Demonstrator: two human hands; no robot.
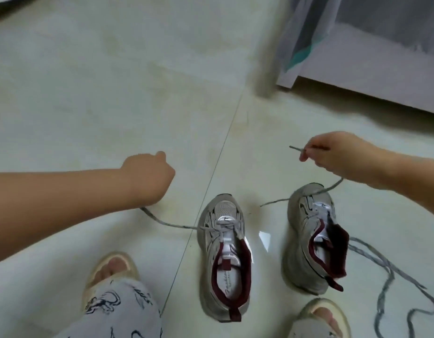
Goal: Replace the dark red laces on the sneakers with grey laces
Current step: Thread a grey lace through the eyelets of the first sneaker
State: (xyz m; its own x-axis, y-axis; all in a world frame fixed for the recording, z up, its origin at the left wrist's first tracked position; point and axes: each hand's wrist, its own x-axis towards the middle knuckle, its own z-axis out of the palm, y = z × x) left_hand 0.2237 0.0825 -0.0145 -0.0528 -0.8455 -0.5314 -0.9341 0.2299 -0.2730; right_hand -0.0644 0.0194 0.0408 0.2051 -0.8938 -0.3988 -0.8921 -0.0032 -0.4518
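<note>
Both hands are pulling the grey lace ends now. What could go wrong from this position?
The left hand and right hand pull the grey woven lace outward, so the left white-and-maroon sneaker may slide on the smooth pale tiled floor. The right end may drag across the tilted right sneaker and tip it.

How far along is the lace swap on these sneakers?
Done: no dark red laces show on either sneaker. In hand: the left hand and right hand pull a grey lace through the left sneaker. Left: upper eyelets, then the right sneaker; another lace lies alongside.
</note>
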